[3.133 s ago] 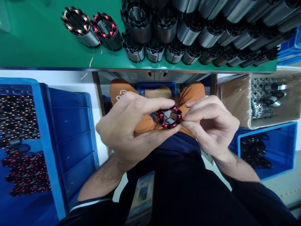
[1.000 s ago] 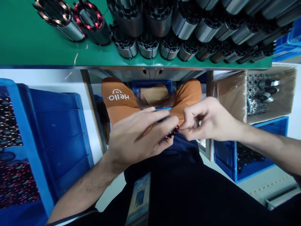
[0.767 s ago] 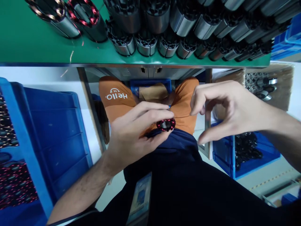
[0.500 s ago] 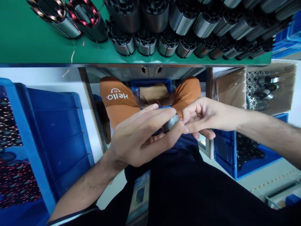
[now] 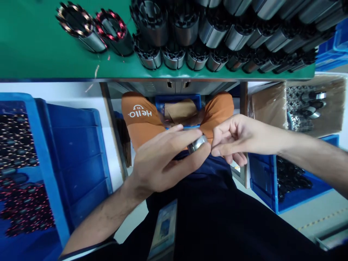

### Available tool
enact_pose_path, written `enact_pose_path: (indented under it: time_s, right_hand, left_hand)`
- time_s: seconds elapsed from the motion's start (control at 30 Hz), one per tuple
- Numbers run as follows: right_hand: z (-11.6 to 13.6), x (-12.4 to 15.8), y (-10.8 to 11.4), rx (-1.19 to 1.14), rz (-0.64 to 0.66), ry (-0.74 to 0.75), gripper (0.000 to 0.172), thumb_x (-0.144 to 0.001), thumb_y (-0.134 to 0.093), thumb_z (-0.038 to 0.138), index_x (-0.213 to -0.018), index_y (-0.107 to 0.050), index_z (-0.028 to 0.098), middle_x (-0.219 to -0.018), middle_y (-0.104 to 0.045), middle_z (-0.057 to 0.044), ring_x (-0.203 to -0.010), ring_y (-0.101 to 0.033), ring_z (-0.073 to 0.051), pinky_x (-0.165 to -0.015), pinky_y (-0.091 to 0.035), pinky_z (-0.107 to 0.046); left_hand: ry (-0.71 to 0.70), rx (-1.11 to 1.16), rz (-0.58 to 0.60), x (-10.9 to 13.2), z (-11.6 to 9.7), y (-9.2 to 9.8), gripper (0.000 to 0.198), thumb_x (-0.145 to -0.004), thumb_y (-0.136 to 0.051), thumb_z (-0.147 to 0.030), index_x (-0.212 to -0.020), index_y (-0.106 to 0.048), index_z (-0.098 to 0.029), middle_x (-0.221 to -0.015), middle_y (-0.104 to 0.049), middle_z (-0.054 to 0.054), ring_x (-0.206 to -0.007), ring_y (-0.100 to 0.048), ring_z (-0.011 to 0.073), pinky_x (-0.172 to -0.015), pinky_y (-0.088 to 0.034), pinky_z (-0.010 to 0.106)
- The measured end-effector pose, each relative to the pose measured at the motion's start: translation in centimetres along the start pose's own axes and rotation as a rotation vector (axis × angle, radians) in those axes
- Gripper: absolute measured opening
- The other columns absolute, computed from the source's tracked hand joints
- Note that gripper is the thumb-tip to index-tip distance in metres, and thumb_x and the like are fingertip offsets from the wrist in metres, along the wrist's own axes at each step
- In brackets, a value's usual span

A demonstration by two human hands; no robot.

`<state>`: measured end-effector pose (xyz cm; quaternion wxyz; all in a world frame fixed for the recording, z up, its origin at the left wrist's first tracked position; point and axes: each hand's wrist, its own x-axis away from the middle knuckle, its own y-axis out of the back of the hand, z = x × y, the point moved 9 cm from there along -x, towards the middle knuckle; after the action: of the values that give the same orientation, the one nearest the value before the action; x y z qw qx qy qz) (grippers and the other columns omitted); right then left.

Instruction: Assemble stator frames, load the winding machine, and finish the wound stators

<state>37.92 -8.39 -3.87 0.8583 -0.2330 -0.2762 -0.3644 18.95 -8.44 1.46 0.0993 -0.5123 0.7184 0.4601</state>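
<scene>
My left hand (image 5: pixel 165 159) is closed around a short silver metal cylinder, a motor stator core (image 5: pixel 198 144), held above my lap. Its fingers cover most of the core, so only a shiny curved side and one end show. Just to the right, my right hand (image 5: pixel 235 139) has thumb and index finger pressed together close to the core's end. Whatever sits in that pinch, if anything, is too small to make out. A small gap lies between the right fingertips and the core.
Several stator cores (image 5: pixel 195 59) stand in rows along the green table (image 5: pixel 32 47), beside a copper-wound stator (image 5: pixel 81 27) and a red-wound stator (image 5: pixel 114 32). Blue bins (image 5: pixel 78 145) flank me. At right, a cardboard box (image 5: pixel 268 103) holds metal cores above another blue bin (image 5: pixel 262 177) of black parts.
My right hand has drawn slightly away from the core, opening a small gap. The core has turned a little in my left hand. The whole view has shifted slightly.
</scene>
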Motion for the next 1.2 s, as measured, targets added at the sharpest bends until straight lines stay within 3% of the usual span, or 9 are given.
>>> enact_pose_path:
  time_s: [0.17,0.27,0.37,0.53,0.67,0.77,0.93,1.1,1.2]
  right_hand:
    - [5.4,4.2,-0.5,0.881,-0.399,0.636,0.028,-0.116,-0.074,0.021,-0.089,-0.069,0.024,-0.071,-0.072,0.005,-0.058,-0.064,-0.008,-0.059,-0.046,-0.022]
    - [4.2,6.2,2.1,0.986,-0.598,0.592,0.005,-0.117,-0.083,0.032,-0.113,-0.081,0.031,-0.083,-0.081,0.007,-0.062,-0.073,-0.008,-0.065,-0.056,-0.019]
    - [2.1,6.9,4.7,0.870,-0.737,0.499,0.013,-0.111,-0.091,0.042,-0.119,-0.089,0.032,-0.082,-0.083,0.006,-0.060,-0.073,-0.009,-0.063,-0.060,-0.015]
    - [-3.9,3.8,3.3,0.581,-0.575,0.301,0.033,-0.110,-0.087,0.057,-0.107,-0.095,0.025,-0.078,-0.081,-0.002,-0.061,-0.075,-0.016,-0.051,-0.055,-0.019]
    - [-9.0,1.2,0.2,0.481,-0.361,0.175,0.039,-0.113,-0.077,0.066,-0.109,-0.095,0.032,-0.078,-0.082,-0.001,-0.066,-0.079,-0.020,-0.061,-0.062,-0.025]
    - [-11.6,0.6,-0.9,0.455,-0.303,0.135,0.039,-0.116,-0.073,0.066,-0.112,-0.093,0.032,-0.082,-0.085,-0.001,-0.070,-0.080,-0.020,-0.066,-0.062,-0.025]
    - [-12.2,1.3,-1.3,0.441,-0.381,0.221,0.035,-0.112,-0.079,0.062,-0.120,-0.092,0.030,-0.079,-0.081,-0.001,-0.066,-0.077,-0.021,-0.063,-0.063,-0.028]
    - [-11.3,1.2,-2.9,0.481,-0.367,0.234,0.022,-0.111,-0.081,0.052,-0.117,-0.093,0.035,-0.085,-0.086,-0.001,-0.070,-0.084,-0.024,-0.065,-0.068,-0.031]
    - [-10.7,1.3,-3.5,0.503,-0.361,0.264,0.020,-0.110,-0.081,0.050,-0.119,-0.092,0.036,-0.089,-0.088,-0.001,-0.074,-0.087,-0.025,-0.069,-0.070,-0.032]
  left_hand:
    - [0.162,0.029,0.130,-0.5,1.1,-0.3,0.023,-0.102,-0.087,-0.025,-0.124,-0.080,-0.023,-0.107,-0.092,0.001,-0.093,-0.090,0.0190,-0.092,-0.076,0.032]
    - [0.275,0.045,0.049,-0.4,3.4,2.3,0.018,-0.105,-0.091,-0.023,-0.119,-0.081,-0.026,-0.120,-0.094,0.002,-0.105,-0.092,0.0184,-0.095,-0.074,0.031]
    - [0.299,-0.127,-0.108,-1.0,6.3,6.2,0.012,-0.107,-0.094,-0.024,-0.114,-0.084,-0.027,-0.133,-0.094,0.005,-0.121,-0.092,0.0233,-0.109,-0.073,0.041]
    - [0.233,-0.470,-0.180,-3.5,11.1,7.4,0.010,-0.105,-0.097,-0.038,-0.109,-0.090,-0.032,-0.152,-0.087,0.007,-0.149,-0.077,0.0357,-0.131,-0.061,0.063]
    - [0.268,-0.513,-0.131,-5.0,13.2,5.9,0.012,-0.110,-0.092,-0.044,-0.112,-0.090,-0.032,-0.155,-0.081,0.010,-0.152,-0.070,0.0361,-0.132,-0.059,0.064]
    - [0.285,-0.522,-0.095,-5.9,13.6,6.8,0.018,-0.110,-0.094,-0.046,-0.121,-0.089,-0.033,-0.154,-0.081,0.010,-0.150,-0.071,0.0344,-0.131,-0.059,0.061]
    - [0.207,-0.500,-0.206,-9.8,17.9,11.5,0.021,-0.103,-0.094,-0.031,-0.123,-0.089,-0.034,-0.143,-0.082,0.009,-0.142,-0.071,0.0378,-0.132,-0.056,0.068]
    - [0.271,-0.584,-0.049,-15.0,27.4,10.4,0.040,-0.077,-0.113,-0.036,-0.104,-0.085,-0.026,-0.149,-0.080,0.018,-0.148,-0.063,0.0506,-0.137,-0.043,0.085]
    - [0.273,-0.589,-0.007,-16.7,28.0,10.3,0.046,-0.080,-0.113,-0.053,-0.092,-0.078,-0.024,-0.144,-0.083,0.018,-0.147,-0.064,0.0498,-0.140,-0.039,0.087]
